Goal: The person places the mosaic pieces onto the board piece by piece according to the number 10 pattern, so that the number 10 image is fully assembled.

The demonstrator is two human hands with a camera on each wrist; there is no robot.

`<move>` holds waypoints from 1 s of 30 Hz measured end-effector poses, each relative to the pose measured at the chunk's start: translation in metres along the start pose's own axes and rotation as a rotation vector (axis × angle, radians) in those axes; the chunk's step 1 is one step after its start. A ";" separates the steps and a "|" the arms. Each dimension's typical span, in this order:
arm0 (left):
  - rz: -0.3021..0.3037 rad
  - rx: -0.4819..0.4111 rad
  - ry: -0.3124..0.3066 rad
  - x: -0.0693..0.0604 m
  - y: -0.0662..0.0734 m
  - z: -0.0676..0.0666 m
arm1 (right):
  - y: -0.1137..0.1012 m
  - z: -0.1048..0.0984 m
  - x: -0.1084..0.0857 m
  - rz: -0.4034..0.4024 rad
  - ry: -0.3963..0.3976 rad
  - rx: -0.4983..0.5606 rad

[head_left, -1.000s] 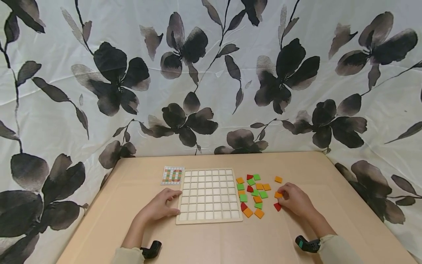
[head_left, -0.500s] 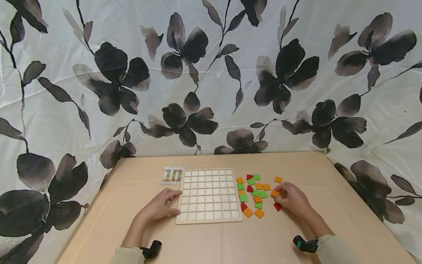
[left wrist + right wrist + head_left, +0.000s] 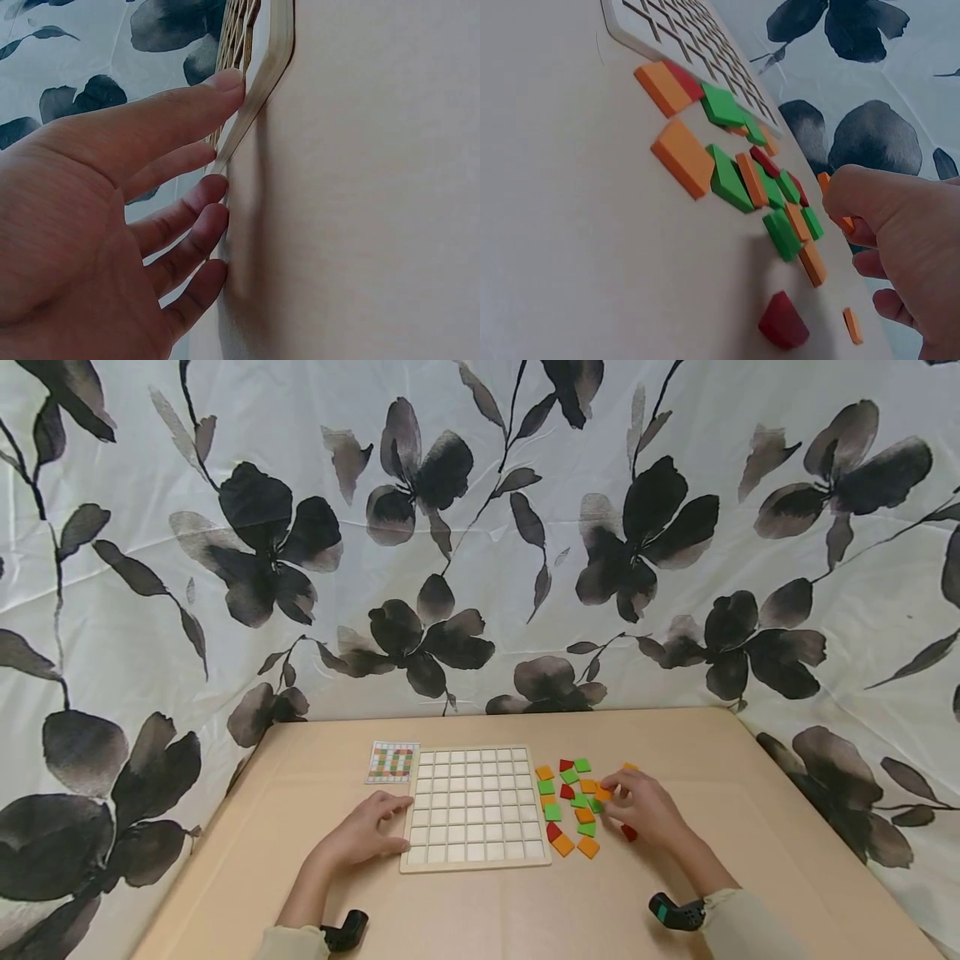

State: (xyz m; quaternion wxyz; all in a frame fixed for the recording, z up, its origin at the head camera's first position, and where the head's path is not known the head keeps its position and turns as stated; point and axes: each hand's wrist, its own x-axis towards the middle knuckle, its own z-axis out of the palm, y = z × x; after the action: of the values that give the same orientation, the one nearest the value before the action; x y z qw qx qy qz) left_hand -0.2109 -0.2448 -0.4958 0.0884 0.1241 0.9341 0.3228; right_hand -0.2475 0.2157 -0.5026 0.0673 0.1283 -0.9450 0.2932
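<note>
A pale wooden grid board (image 3: 475, 864) lies on the table in the head view, its square cells bare. At its left edge, my left hand (image 3: 363, 828) touches the frame with thumb and fingertips, the fingers loosely bent. In the left wrist view, the thumb tip rests against the board's edge (image 3: 262, 82). My right hand (image 3: 647, 808) pinches an orange square tile (image 3: 602, 794) between thumb and index finger, above the right side of the scattered tiles. The right wrist view shows this orange tile (image 3: 846, 224) raised off the table, partly hidden by the fingers.
Several orange, green and red tiles (image 3: 588, 847) lie right of the board, some touching. A red tile (image 3: 629, 832) and an orange tile (image 3: 630, 766) lie farther right. A coloured pattern card (image 3: 392, 762) sits at the board's upper left. Floral cloth (image 3: 540, 560) hangs behind the table.
My right hand has moved left with the orange tile, from the outer right to over the tile group. My left hand and the board have stayed put.
</note>
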 end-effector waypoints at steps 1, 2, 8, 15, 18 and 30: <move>0.000 0.001 0.000 0.000 0.000 0.000 | -0.002 0.001 0.000 -0.004 0.000 0.007; 0.001 0.001 0.001 0.000 0.000 0.000 | -0.004 0.002 0.001 -0.007 -0.001 0.009; 0.015 0.010 0.004 0.000 -0.001 0.000 | -0.016 0.010 0.004 -0.004 0.000 -0.003; 0.008 0.014 -0.006 0.000 -0.001 0.000 | -0.030 0.016 0.008 -0.008 -0.006 0.004; 0.008 0.017 -0.003 0.000 -0.001 -0.001 | -0.035 0.017 0.010 -0.027 -0.007 0.015; 0.018 0.017 0.004 -0.002 0.000 0.000 | -0.049 0.025 0.018 -0.100 -0.011 0.043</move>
State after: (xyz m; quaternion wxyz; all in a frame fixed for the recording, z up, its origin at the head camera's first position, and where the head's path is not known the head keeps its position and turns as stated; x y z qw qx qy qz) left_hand -0.2092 -0.2450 -0.4958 0.0828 0.1326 0.9358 0.3159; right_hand -0.2523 0.1590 -0.4933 0.0740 0.1785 -0.9312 0.3090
